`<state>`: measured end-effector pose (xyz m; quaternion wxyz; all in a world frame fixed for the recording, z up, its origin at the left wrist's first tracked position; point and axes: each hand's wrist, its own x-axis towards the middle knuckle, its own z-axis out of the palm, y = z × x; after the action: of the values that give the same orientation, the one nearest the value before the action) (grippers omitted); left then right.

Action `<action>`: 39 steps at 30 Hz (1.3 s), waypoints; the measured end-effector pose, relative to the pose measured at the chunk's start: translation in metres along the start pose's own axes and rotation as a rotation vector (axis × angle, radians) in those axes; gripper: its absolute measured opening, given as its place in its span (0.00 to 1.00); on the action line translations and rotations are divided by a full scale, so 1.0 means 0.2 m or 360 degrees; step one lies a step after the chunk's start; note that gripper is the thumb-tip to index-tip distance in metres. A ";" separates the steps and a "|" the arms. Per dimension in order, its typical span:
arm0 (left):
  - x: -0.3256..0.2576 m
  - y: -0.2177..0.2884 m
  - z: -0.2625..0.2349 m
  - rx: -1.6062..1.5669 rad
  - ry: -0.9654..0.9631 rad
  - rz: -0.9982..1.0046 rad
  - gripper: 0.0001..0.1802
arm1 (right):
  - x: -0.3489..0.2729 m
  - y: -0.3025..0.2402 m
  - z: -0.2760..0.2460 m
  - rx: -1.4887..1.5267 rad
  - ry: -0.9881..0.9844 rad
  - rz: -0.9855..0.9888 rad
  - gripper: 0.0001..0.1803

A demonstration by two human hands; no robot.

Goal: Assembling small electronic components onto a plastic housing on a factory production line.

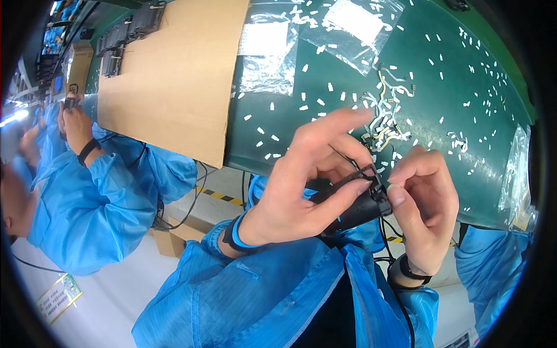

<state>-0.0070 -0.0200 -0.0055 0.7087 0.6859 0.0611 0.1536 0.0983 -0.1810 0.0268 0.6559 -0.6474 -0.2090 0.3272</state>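
My left hand [316,180] is closed around a black plastic housing [357,210] above the table's front edge. Its thumb presses on the top, near a small raised frame at the right end, while the index finger stretches out above. At that same end, my right hand [428,200] has thumb and index fingertip pinched together, right beside the housing. Whatever sits in that pinch is too small to make out. Just beyond my hands lies a tangle of short grey and yellow cables [383,116] with small connectors.
Small white pieces [331,87] are scattered over the green table [429,110]. Clear plastic bags [267,75] with white sheets lie at the back. A cardboard sheet [174,75] on the left bears black parts [130,29]. A co-worker [110,191] in blue works at far left.
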 end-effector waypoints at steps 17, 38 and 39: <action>-0.01 -0.01 -0.03 -0.0130 0.0038 -0.0043 0.09 | -0.02 0.04 0.02 0.0158 0.0069 -0.0081 0.12; -0.03 -0.05 0.00 -0.0444 0.0349 -0.0179 0.06 | 0.02 0.08 0.04 -0.0379 0.0110 -0.0533 0.11; -0.03 -0.05 0.00 -0.0442 0.0343 -0.0179 0.06 | 0.02 0.08 0.04 -0.0402 0.0144 -0.0522 0.10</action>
<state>-0.0112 -0.0226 -0.0165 0.7934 0.5565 0.1532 0.1933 0.0925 -0.1729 0.0112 0.6227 -0.6958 -0.3212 0.1579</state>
